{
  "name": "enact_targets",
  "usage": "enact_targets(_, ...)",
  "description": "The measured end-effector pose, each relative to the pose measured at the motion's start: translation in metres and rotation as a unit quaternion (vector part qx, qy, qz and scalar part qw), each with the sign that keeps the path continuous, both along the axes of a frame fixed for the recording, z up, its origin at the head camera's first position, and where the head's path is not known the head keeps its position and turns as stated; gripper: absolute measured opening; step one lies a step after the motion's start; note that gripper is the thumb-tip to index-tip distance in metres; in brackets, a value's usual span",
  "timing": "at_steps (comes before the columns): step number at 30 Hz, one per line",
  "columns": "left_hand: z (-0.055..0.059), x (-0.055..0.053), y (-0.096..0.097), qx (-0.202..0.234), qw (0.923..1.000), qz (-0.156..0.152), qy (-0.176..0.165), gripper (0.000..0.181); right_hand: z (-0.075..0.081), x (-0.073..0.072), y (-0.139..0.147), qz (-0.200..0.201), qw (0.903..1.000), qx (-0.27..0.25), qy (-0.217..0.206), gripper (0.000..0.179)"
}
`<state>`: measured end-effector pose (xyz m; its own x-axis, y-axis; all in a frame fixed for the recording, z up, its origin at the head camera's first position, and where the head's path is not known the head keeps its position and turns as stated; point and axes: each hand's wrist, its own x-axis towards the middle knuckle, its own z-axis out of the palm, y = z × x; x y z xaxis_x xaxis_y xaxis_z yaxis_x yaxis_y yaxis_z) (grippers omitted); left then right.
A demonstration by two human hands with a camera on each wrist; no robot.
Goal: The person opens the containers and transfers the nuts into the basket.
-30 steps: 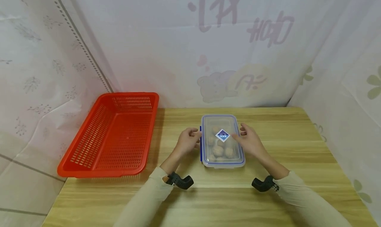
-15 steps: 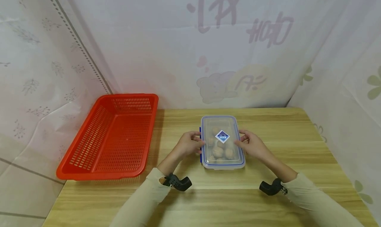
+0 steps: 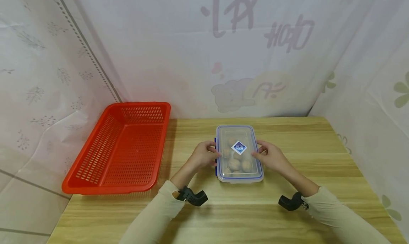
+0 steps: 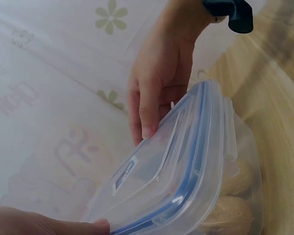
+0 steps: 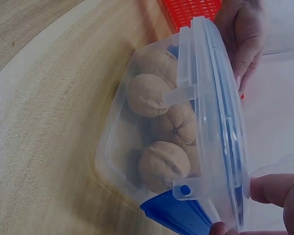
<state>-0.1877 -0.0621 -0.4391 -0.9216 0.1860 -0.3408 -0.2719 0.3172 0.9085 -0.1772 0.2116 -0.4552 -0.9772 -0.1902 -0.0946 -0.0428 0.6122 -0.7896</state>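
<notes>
A clear plastic food container (image 3: 236, 132) with a blue-lined lid and a diamond sticker (image 3: 239, 147) rests on the table. Several walnuts (image 5: 164, 166) show through its wall in the right wrist view. My left hand (image 3: 204, 154) pinches the lid's left edge, thumb on top. Opposite it, my right hand (image 3: 270, 155) pinches the right edge, its thumb on the lid and a fingertip by the rim. A blue latch (image 5: 176, 213) sticks outward beside that fingertip. The left hand's other fingers are partly hidden by the container.
A red perforated plastic basket (image 3: 137, 151) stands on the left of the wooden table (image 3: 303, 141). Printed curtains (image 3: 179, 59) hang behind the table and at both sides.
Both hands have closed in on the container; the left thumb has come onto the lid and the right thumb has settled near its edge. Container and basket stay put.
</notes>
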Motion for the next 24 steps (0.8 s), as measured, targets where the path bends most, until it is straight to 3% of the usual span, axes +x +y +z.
enact_targets(6,0.002,0.001,0.0,0.001,1.0,0.002,0.007,0.045,0.006,0.0,-0.001,-0.004,0.9998,0.008,0.018,0.062)
enact_targets(14,0.017,0.001,-0.004,0.047,0.998,0.002,0.041,0.046,0.026,-0.002,-0.003,-0.01,0.9995,0.006,0.029,0.061)
enact_targets(21,0.033,-0.002,-0.008,0.054,0.9965,-0.014,0.062,0.063,0.043,-0.005,-0.001,-0.007,0.999,-0.042,0.015,0.071)
enact_targets(24,0.039,-0.002,-0.011,0.05,0.9949,-0.032,0.081,0.062,0.049,-0.006,0.002,-0.002,0.9976,-0.069,0.01,0.072)
